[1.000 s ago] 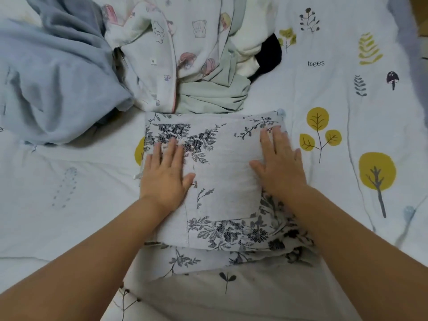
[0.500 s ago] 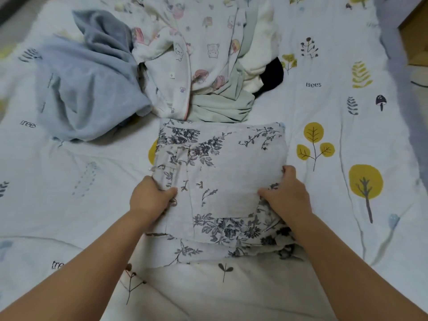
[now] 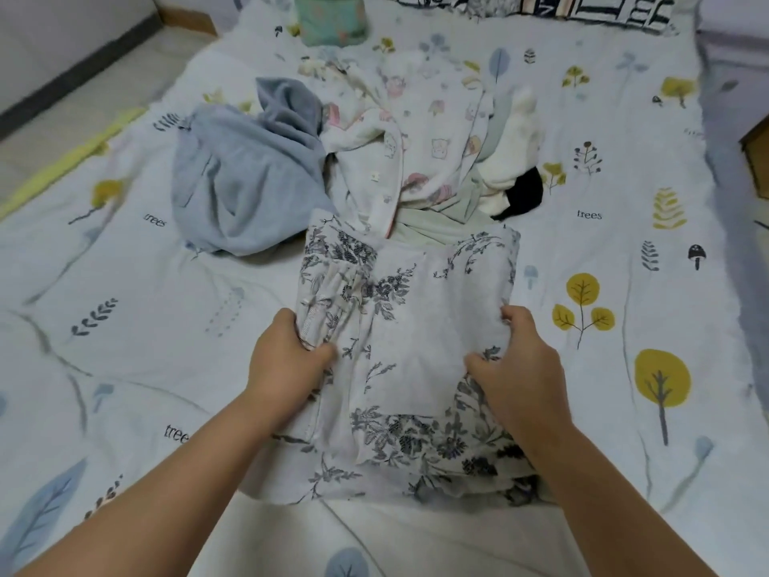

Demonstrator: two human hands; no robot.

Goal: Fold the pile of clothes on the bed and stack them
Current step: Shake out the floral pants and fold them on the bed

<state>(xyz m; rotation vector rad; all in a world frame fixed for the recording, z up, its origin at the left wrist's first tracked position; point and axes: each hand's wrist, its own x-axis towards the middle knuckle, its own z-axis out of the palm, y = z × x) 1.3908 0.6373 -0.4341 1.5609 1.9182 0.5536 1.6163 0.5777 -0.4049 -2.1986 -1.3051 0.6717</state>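
The floral garment (image 3: pixel 410 322) lies folded at the frame's centre on the bed (image 3: pixel 125 326), just below the unfolded pile (image 3: pixel 374 160) in the upper middle. The left hand (image 3: pixel 287 360) is clamped on its left edge, the right hand (image 3: pixel 516 372) on its right edge, fingers curled into the cloth. It looks ready to be lifted; I'd say the next move is carrying it level to a stacking spot.

Folded floral garment (image 3: pixel 410 326): thin matt woven cloth, gathered elastic band at left edge. Blue-grey garment (image 3: pixel 241 189): soft, slightly fuzzy knit. Cartoon-print top (image 3: pixel 420 143): crinkly light cotton look. Bedspread (image 3: pixel 624 251): matt printed cloth, lightly quilted. Bed edge (image 3: pixel 755 160): wood.
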